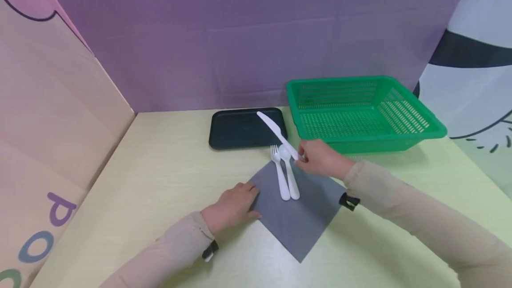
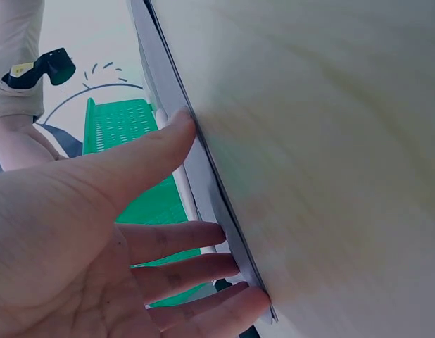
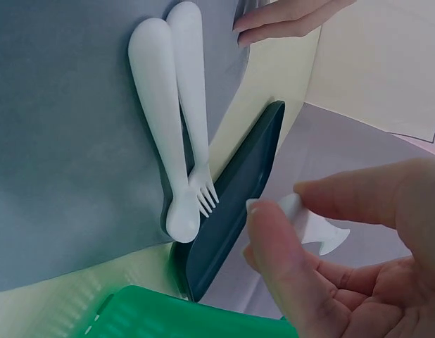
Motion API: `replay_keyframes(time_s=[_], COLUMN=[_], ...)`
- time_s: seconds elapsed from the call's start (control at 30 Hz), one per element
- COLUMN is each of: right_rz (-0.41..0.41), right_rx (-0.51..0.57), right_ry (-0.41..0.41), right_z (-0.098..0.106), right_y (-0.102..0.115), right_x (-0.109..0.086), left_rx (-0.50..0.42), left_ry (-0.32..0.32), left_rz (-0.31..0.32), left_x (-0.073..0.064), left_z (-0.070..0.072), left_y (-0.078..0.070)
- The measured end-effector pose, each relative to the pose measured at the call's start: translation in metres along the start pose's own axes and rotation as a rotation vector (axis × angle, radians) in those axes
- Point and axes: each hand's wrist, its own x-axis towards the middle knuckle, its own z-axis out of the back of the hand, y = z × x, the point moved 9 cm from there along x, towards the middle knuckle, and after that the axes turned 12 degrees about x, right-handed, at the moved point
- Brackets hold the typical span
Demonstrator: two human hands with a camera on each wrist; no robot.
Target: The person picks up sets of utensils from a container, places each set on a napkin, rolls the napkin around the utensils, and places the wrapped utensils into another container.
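Observation:
A white plastic knife (image 1: 274, 128) is pinched by its handle end in my right hand (image 1: 320, 158), its blade pointing to the far left above the black tray's edge. Side by side on a grey napkin (image 1: 308, 226) lie a white fork (image 1: 281, 177) and a white spoon (image 1: 292, 177), heads toward the back. My left hand (image 1: 234, 206) rests at the napkin's left corner; in the left wrist view its fingertips (image 2: 249, 306) touch the napkin's edge with fingers mostly straight. The right wrist view shows the knife (image 3: 319, 229) between thumb and fingers, partly hidden by them.
Behind the napkin lies a black tray (image 1: 240, 129) against the purple backdrop. To its right stands a green perforated basket (image 1: 400, 141), close behind my right hand. A printed panel (image 1: 60, 101) borders the table (image 1: 140, 190) on the left.

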Motion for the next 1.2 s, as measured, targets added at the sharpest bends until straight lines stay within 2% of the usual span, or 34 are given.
replay_keyframes(time_s=[0.73, 1.2], right_rz=[-0.020, -0.038], right_rx=[0.081, 0.092], right_ry=[0.014, 0.020], right_z=[-0.011, -0.016], right_y=[-0.019, -0.027], right_x=[-0.009, -0.011], left_rx=[0.017, 0.010], left_ry=[-0.011, -0.008], left_rz=[-0.006, -0.007], left_x=[-0.001, -0.001], left_z=[0.002, 0.002], left_y=[-0.001, -0.001])
